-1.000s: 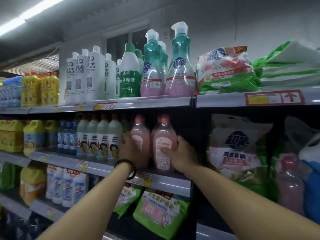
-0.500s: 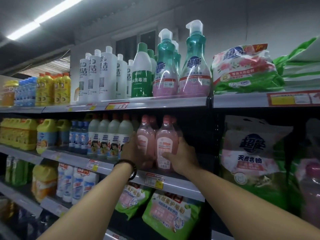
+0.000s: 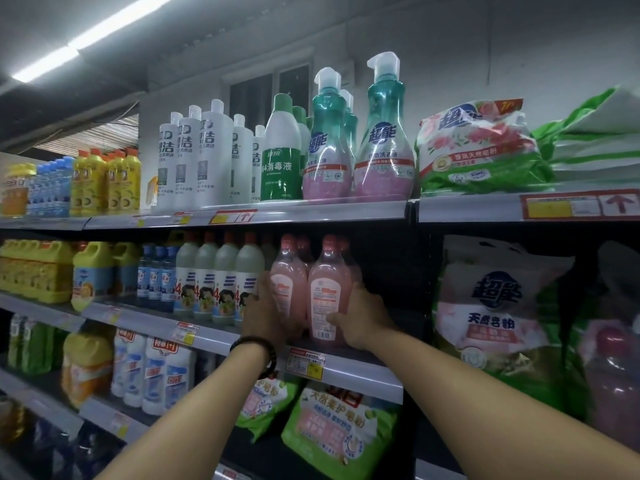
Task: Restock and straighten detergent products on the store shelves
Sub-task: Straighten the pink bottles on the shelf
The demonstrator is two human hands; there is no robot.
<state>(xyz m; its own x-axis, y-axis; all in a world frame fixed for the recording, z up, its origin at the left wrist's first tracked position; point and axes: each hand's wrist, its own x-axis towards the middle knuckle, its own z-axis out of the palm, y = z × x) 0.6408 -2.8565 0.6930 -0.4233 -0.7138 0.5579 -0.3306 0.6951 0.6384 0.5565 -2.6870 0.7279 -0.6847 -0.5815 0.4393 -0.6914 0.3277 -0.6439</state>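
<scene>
Glossy translucent plastic pink bottles (image 3: 323, 292); smooth matt metal shelf edge (image 3: 363, 370).

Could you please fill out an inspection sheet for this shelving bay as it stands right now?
Surface: grey metal middle shelf with price tags along its edge.
Job's things: two front pink clear-plastic detergent bottles, left one, right one, upright side by side; more pink bottles behind.
Clutter: white bottles with red caps to the left; pink-and-green powder bag to the right; teal pump bottles on the shelf above.
Grippers: left hand holds the left bottle; right hand grips the right one, thumb on its label.
Cables: nothing seen.
Surroundings: ceiling strip light; dark window behind the top shelf.
</scene>
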